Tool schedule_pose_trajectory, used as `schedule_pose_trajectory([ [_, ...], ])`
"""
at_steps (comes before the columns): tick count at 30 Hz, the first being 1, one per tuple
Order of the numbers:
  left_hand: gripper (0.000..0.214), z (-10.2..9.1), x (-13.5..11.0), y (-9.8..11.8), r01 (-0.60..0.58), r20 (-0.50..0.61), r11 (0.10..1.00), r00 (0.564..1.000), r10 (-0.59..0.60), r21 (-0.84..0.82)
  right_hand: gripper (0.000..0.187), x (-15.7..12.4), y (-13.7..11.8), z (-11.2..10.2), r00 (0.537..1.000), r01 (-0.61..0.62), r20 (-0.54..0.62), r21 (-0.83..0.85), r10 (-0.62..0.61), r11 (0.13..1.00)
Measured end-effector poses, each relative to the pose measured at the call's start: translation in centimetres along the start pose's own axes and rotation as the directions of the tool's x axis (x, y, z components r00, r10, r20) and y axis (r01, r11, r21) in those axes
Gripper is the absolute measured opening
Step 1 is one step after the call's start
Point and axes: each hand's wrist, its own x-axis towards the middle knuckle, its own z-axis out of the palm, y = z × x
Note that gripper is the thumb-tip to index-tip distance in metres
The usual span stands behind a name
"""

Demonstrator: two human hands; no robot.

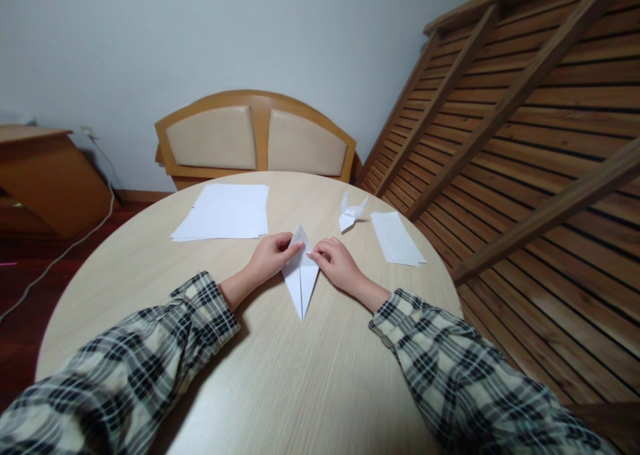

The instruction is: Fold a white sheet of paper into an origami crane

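Observation:
A sheet of white paper folded into a long diamond [301,278] stands between my hands over the round table, one point toward me and one away. Down its lower half runs a centre slit. My left hand [273,254] grips its upper left side, thumb lying across the front and fingers behind. At the right edge, my right hand [336,260] pinches the paper between thumb and curled fingers. Beyond my right hand sits a folded paper crane [351,213] with its points sticking up.
A stack of white paper [223,210] lies at the table's far left, and narrow paper strips [397,238] lie at the right. Behind the round table [280,388] is a padded headboard [260,102]. A slatted wooden frame [525,195] leans close along the right side.

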Motion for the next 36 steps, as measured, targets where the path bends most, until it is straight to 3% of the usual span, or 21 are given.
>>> schedule_pose_trajectory([
  [11,0.031,0.1,0.3,-0.14,0.045,-0.055,0.99,0.997,-0.053,-0.136,0.028,-0.09,-0.22,0.01,0.999,-0.003,0.046,-0.023,0.004,1.0],
  [22,0.039,0.08,0.3,-0.22,0.016,-0.171,0.996,0.985,-0.031,-0.092,0.028,-0.12,-0.15,0.0,1.0,-0.009,0.02,0.002,0.009,1.0],
  [29,0.042,-0.02,0.17,-0.16,0.0,-0.175,0.998,0.985,-0.012,-0.068,0.027,-0.13,-0.13,0.02,0.998,-0.017,0.056,0.013,0.016,1.0],
  [36,0.031,0.05,0.24,0.06,-0.045,-0.213,0.993,0.977,0.021,-0.108,0.024,-0.08,-0.36,-0.01,0.997,-0.014,0.082,-0.007,0.015,1.0],
])
